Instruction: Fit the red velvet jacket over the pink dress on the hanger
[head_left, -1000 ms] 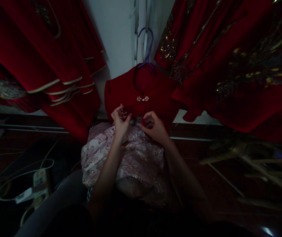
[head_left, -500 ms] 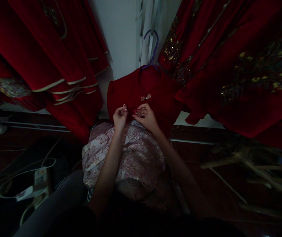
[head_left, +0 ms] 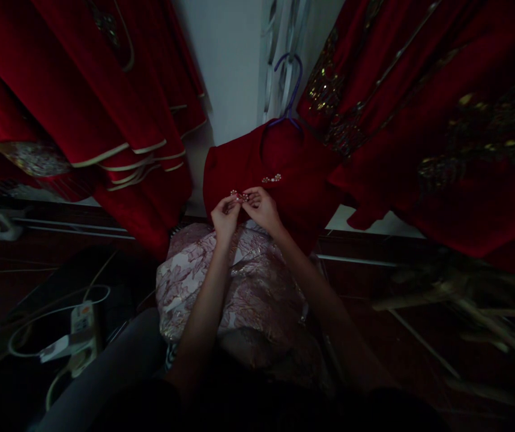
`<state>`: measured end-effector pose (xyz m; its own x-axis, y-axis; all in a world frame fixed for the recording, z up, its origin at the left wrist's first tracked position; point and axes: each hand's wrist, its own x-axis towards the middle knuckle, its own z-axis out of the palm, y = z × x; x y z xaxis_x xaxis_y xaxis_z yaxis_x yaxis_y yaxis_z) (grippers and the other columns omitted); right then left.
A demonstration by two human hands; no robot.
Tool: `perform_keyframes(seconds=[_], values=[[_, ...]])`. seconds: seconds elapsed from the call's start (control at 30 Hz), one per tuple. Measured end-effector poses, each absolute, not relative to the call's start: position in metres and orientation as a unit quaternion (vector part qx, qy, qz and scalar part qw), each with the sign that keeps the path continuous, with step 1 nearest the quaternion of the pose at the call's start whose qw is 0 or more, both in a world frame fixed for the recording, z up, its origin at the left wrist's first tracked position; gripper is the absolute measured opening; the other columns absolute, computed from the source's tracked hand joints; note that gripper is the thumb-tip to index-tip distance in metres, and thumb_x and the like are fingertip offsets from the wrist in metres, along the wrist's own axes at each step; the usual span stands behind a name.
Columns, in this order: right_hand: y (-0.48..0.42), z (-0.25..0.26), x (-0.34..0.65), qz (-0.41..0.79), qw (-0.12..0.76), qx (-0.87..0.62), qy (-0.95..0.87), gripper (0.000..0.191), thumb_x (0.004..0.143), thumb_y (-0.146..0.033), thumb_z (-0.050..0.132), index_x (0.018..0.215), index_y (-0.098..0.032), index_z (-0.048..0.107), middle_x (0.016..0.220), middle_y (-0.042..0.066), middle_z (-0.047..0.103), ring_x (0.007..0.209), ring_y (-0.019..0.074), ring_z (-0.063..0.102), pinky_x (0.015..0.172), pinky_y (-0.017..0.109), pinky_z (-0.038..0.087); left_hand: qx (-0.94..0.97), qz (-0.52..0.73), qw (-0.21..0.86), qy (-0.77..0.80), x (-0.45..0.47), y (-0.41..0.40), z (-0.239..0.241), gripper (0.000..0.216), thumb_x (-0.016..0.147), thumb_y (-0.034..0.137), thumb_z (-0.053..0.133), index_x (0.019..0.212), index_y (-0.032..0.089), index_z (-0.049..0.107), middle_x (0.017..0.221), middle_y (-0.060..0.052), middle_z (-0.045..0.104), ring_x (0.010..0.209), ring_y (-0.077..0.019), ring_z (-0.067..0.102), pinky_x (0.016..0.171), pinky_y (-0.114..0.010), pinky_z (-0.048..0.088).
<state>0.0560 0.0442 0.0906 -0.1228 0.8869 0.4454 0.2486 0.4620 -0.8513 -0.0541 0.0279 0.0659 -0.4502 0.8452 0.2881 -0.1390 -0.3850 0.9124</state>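
A red garment (head_left: 300, 198) hangs in front of me on a purple hanger (head_left: 294, 90). Near its neckline sits a small beaded ornament (head_left: 271, 178) with flower-shaped ends. Just below it, my left hand (head_left: 225, 216) and my right hand (head_left: 263, 209) meet with fingertips pinched. Between them shows a second beaded ornament (head_left: 240, 196), a similar one with pearly clusters. My left fingers close on its left part, my right fingers on its right part. How it is attached to the red cloth is hidden by the fingers. Patterned pinkish brocade fabric (head_left: 189, 264) lies beneath my forearms.
Red garments with pale trim (head_left: 104, 108) hang on the left, and sequined red garments (head_left: 419, 150) on the right. A white power strip (head_left: 81, 330) with cables lies at lower left. Blurred wooden poles (head_left: 455, 294) are at lower right.
My hands have come together; the two ornament parts, apart before, now sit side by side between my fingertips. The whole view has shifted slightly, so the surroundings appear further right.
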Motion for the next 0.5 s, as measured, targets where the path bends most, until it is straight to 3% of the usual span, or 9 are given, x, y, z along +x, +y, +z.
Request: perform_keyframes(seconds=[0.13,0.5], values=[[0.0460,0.0875,0.0560,0.307,0.531,-0.409,-0.676,0.023,0.081,-0.039,0.061,0.094,-0.019,0.059,0.087,0.004,0.064,0.074,0.0131,0.061,0.070,0.028,0.053,0.406,0.733,0.323,0.440,-0.0536,0.0252,0.0653,0.027,0.068,0.031,0.072,0.089,0.013,0.070,0.090,-0.008,0.073,0.082,-0.0154,0.068,0.084,-0.032,0.054],[0.0397,0.0869,0.0587,0.288,0.535,-0.409,-0.681,0.018,0.082,-0.036,0.062,0.091,-0.020,0.061,0.089,0.005,0.065,0.076,0.0134,0.061,0.071,0.028,0.053,0.405,0.730,0.321,0.447,-0.0538,0.0242,0.0691,0.024,0.071,0.028,0.070,0.090,0.013,0.071,0.094,-0.009,0.073,0.087,-0.0160,0.068,0.085,-0.030,0.054]])
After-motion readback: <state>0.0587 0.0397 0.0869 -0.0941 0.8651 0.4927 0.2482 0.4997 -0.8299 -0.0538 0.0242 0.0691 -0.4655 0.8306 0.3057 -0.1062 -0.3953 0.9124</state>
